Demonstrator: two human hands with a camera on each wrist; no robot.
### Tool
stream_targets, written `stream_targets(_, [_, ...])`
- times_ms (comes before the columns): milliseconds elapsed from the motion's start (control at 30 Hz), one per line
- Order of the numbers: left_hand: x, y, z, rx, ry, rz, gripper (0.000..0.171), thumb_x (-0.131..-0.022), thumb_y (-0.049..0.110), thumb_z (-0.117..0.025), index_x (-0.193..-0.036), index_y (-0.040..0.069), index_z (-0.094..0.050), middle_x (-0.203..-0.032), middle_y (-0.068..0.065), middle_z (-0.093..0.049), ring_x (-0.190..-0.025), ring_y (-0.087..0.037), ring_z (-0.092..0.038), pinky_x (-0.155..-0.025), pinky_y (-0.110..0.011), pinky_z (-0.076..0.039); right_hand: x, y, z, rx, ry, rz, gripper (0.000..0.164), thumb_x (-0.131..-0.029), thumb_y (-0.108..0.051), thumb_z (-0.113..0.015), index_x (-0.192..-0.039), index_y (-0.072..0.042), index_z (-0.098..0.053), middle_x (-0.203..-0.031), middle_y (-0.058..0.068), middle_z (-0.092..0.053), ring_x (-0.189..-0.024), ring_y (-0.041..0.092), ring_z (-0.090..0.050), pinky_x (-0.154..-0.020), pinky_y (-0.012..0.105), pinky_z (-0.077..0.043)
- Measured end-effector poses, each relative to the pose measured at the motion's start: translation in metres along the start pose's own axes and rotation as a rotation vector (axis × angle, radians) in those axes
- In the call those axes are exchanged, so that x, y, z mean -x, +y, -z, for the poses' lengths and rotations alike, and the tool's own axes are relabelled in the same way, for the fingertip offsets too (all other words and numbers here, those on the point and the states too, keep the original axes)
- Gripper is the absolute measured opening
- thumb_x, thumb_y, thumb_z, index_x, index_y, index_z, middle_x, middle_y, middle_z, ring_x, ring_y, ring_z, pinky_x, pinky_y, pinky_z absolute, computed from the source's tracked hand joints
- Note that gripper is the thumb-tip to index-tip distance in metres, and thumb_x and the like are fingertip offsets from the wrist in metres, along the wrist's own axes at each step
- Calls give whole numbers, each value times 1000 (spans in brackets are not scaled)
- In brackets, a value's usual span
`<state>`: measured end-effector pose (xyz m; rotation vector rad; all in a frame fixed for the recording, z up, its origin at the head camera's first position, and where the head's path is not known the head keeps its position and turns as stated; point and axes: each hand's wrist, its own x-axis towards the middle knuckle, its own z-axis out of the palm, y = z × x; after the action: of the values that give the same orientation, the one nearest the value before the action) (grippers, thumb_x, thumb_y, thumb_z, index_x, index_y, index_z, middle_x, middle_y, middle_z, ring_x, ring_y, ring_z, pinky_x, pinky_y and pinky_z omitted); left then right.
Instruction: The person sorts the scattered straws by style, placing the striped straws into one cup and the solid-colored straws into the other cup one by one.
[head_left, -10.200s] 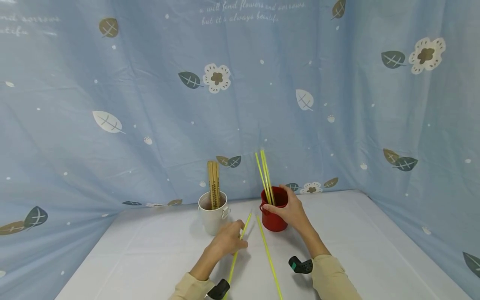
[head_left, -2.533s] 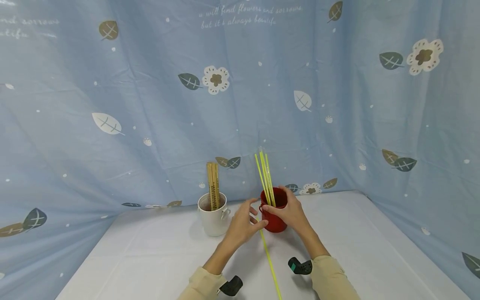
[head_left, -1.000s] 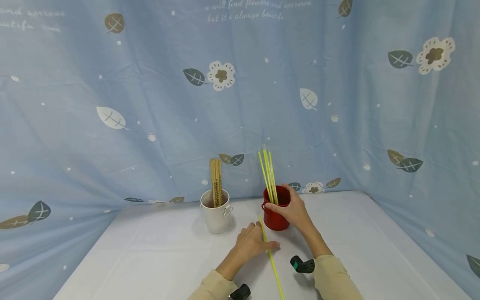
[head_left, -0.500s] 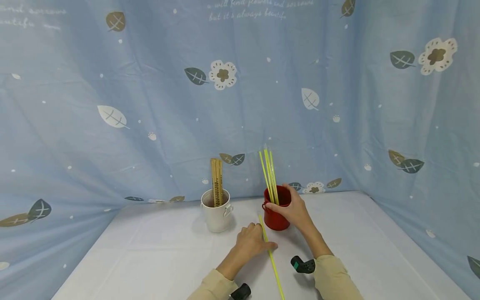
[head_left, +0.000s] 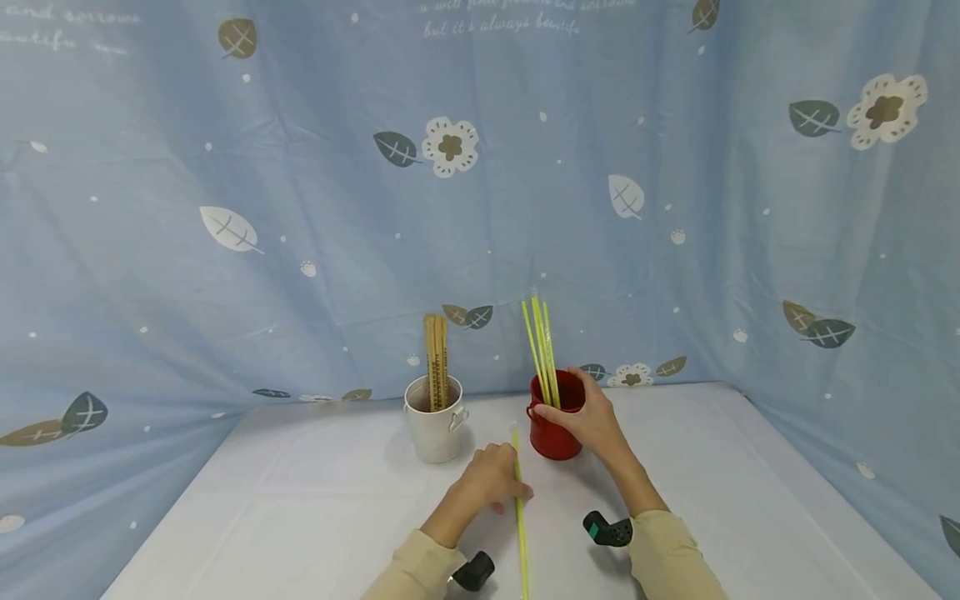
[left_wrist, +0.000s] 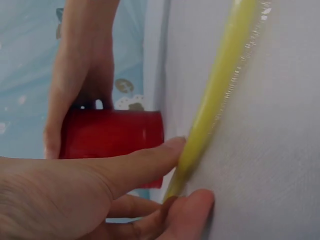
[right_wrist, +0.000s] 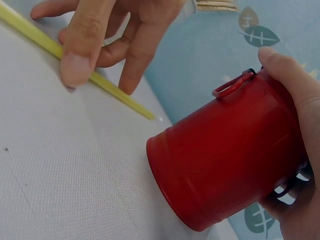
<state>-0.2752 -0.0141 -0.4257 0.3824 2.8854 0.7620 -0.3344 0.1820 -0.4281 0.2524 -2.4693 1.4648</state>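
Note:
A yellow straw in a clear wrapper point(head_left: 522, 542) lies lengthwise before me in the head view. My left hand point(head_left: 487, 477) pinches it near its far end between thumb and fingers, close over the white cloth; the left wrist view shows the wrapped straw point(left_wrist: 212, 105) running up from the fingertips. My right hand point(head_left: 594, 421) grips a small red bucket point(head_left: 553, 439) at its rim, thumb on the near left side. Several yellow straws point(head_left: 537, 346) stand in that bucket, leaning slightly left. In the right wrist view the red bucket point(right_wrist: 220, 155) shows its side handle.
Left of the red bucket stands a white bucket point(head_left: 435, 437) holding several tan sticks with dark print point(head_left: 436, 358). A blue patterned curtain point(head_left: 337, 208) hangs behind the white-covered table point(head_left: 300, 508). Black wrist devices point(head_left: 474, 572) sit by both sleeves.
Earlier, two straws lay on the table; one now stands in the red bucket. My left hand has since taken hold of the other, whose near end has swung left. Right hand stays put.

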Motion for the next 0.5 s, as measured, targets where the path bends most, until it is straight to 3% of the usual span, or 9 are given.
stream_targets(233, [4,0,8,-12,-39,4,32,-73,14,-86,-78,5,-56,-78,-13,-54,-69,-28,-57,-59,-28,-48,2,1,0,-8,-4,15,99,-76,-51,-81,-152,-14,-29,-142,9,-48,-129,30,-49,-98,53,-50])
stream_targets(367, [6,1,12,-68,-48,-13,29,-73,12,-85,-76,7,-56,-75,-11,-54,-67,-26,-55,-66,-30,-48,2,0,0,-3,-1,16,98,-76,-51,-80,-152,-14,-30,-142,10,-48,-129,30,-48,-98,54,-50])
stream_targets(500, [7,0,14,-59,-67,-14,26,-74,7,-82,-71,8,-56,-69,-8,-54,-56,-24,-63,-63,-27,-48,2,-1,0,8,1,10,98,-76,-53,-80,-152,-16,-30,-142,9,-48,-129,30,-48,-98,54,-50])
